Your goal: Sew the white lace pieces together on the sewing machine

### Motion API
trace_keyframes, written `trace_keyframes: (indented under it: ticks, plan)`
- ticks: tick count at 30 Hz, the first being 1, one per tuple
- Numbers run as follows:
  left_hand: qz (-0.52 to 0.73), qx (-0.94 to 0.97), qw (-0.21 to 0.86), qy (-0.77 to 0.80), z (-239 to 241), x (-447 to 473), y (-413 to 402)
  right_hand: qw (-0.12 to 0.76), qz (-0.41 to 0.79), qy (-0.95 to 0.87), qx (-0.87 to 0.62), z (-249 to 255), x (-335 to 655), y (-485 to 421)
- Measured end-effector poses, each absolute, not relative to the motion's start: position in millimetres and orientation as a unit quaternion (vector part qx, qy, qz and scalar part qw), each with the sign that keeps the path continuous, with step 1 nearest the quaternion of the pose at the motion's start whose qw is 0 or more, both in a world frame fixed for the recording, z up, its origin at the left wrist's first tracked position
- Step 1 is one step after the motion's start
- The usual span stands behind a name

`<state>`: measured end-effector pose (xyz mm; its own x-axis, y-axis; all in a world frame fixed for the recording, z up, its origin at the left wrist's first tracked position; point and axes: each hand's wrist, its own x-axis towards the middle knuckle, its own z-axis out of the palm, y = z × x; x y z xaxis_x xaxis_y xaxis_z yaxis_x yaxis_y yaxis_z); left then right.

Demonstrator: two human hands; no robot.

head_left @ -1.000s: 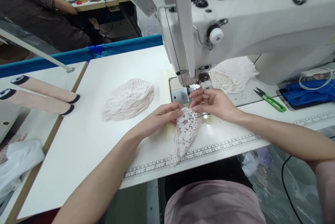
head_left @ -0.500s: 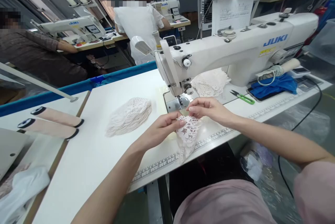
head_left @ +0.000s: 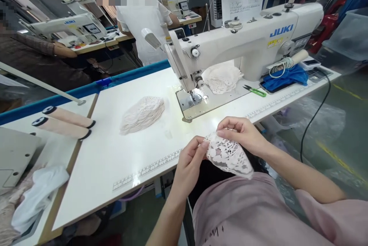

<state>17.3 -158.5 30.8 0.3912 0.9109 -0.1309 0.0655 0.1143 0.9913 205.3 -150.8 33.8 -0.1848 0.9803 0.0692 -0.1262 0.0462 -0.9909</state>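
A piece of white lace is stretched between my two hands, just off the table's front edge and above my lap. My left hand pinches its left corner between thumb and fingers. With thumb and fingertips, my right hand grips its upper edge, and the pointed end hangs down to the right. Beyond my hands stands a white sewing machine, its needle area over a metal plate with no cloth under the foot. One lace stack lies left of the machine, another pile of lace under its arm.
Green thread snips lie right of the needle plate, near a blue cloth. Two thread cones rest on the left table. A ruler strip runs along the front edge. Two people sit at other machines behind.
Both hands have drawn the lace back from beside the needle plate, over the table edge toward my body. The lace is now spread flatter. The view has shifted too.
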Motion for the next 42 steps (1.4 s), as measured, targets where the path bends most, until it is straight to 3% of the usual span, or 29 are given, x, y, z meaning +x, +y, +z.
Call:
trace_keyframes:
  ticks: [14,21,30,42]
  plan:
    - [0.377,0.558,0.531,0.514,9.5,16.3,-171.9,0.483,0.582,-0.518,-0.400,10.2,200.3,-145.0]
    - [0.410,0.606,0.448,0.514,7.9,21.3,-170.6,0.410,0.581,-0.575,-0.405,12.3,200.4,-138.3]
    - [0.414,0.615,0.416,0.527,5.2,19.4,-169.8,0.417,0.585,-0.576,-0.390,9.5,196.7,-135.6]
    - [0.407,0.559,0.536,0.486,-2.8,17.3,-163.8,0.426,0.601,-0.568,-0.368,9.8,196.0,-133.6]
